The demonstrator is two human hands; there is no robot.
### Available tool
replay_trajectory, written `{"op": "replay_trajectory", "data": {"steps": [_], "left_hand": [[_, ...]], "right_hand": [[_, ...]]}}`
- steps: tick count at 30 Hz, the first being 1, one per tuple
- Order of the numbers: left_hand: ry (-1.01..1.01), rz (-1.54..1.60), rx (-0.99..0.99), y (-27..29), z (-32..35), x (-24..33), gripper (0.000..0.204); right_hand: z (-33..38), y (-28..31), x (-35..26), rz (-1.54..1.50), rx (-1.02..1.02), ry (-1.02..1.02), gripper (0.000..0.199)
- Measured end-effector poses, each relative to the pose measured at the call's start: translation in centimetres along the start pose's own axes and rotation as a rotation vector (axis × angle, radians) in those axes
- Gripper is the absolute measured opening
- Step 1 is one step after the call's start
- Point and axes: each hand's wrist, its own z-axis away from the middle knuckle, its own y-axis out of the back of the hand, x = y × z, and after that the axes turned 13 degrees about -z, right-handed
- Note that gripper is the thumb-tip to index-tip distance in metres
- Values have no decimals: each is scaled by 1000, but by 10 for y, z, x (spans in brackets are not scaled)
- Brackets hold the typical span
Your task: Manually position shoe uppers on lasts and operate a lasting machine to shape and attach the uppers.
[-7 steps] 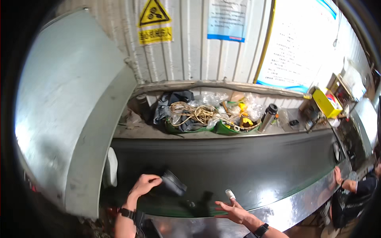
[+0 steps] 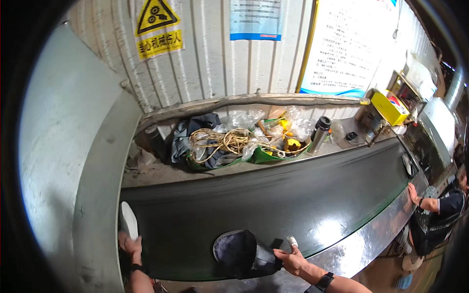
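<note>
My right hand [image 2: 293,261] is closed on the edge of a dark boot [image 2: 264,259], its fingers pinching the shaft side. The boot lies tilted over the belt's near edge, its wide opening showing a fuzzy dark lining. A white wrap [image 2: 292,240] covers the tip of one raised finger of that hand. At the far left, my left hand [image 2: 131,247] is closed round the lower end of a pale shoe sole [image 2: 129,219], which stands out beside the grey metal hood. Motion blurs these fingers a little, and what lies behind the sole is hidden.
A dark conveyor belt [image 2: 195,210] runs across, with a metal ledge [image 2: 356,244] along its near side. Behind it stand green bins [image 2: 266,156] of rope and plastic, and a steel flask [image 2: 320,134]. Another shoe [image 2: 407,165] lies far right, near a co-worker's hand [image 2: 414,193].
My left hand has left the dark boot and moved left to the pale sole. My right hand, open before, has closed on the boot, which has turned its opening up. The view has shifted.
</note>
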Motion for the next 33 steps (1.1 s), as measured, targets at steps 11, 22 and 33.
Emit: {"op": "replay_trajectory", "data": {"steps": [11, 22, 33], "left_hand": [[71, 289, -380, 21, 100, 31, 126], [-702, 25, 241, 191, 313, 154, 70], [-1009, 101, 317, 196, 444, 204, 58]], "right_hand": [[40, 110, -43, -286, -180, -245, 73], [48, 104, -35, 139, -64, 49, 122], [19, 56, -6, -198, -85, 88, 89]]}}
